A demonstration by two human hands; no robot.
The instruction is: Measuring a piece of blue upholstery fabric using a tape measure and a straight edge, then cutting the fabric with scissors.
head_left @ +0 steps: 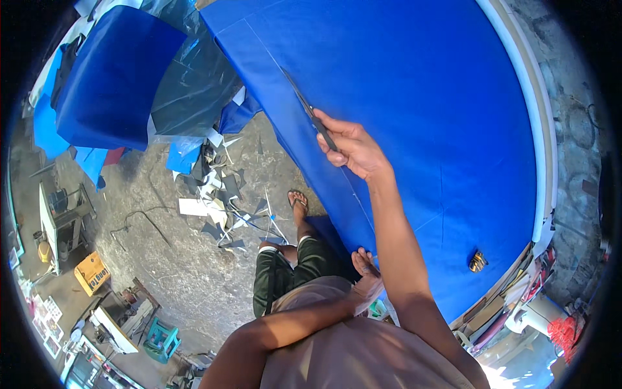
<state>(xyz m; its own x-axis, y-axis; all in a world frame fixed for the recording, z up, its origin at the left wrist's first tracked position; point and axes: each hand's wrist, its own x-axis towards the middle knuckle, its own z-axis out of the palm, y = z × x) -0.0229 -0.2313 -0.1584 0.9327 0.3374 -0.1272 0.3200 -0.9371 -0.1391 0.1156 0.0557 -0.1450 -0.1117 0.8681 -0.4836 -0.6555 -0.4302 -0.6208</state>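
A large blue sheet (414, 84) with a smooth surface lies spread before me, with thin pale lines marked on it. My right hand (353, 146) is closed around the handles of dark scissors (301, 97). The blades point away to the upper left, along a pale line near the sheet's left edge; whether they are parted is too fine to see. Across my body reaches my left arm, and my left hand (367, 269) is at the sheet's near left edge. Its fingers curl against the sheet there, partly hidden. A small gold-and-black object (478, 261) sits on the sheet at the right.
Offcuts (223, 201) litter the concrete floor (175, 259) at left. Beyond them, blue material (123, 78) is draped over a pile. A yellow box (92, 273) and a teal stool (161, 340) stand at lower left. A pale roll (541, 129) borders the sheet's right side.
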